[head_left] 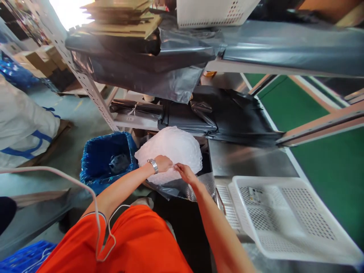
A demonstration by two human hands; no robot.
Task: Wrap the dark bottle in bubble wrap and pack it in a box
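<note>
Centre of the frame: both hands at the near edge of a white, crinkled, rounded bundle of translucent plastic film (170, 149).

Left hand (163, 163), wearing a metal wristwatch (152, 165), and right hand (184, 172) meet fingertip to fingertip at the bundle's lower rim; both look pinched on the film, though the fingertips are too small to be sure. Bundle lies just beyond and above the grip, its long axis running left to right, over a dark-lined opening. Left hand sits slightly nearer the bundle's middle. Blue plastic-lined bin (106, 159) stands just left; white perforated plastic basket (287, 218) lies well apart at lower right on a metal table (247, 159).
</note>
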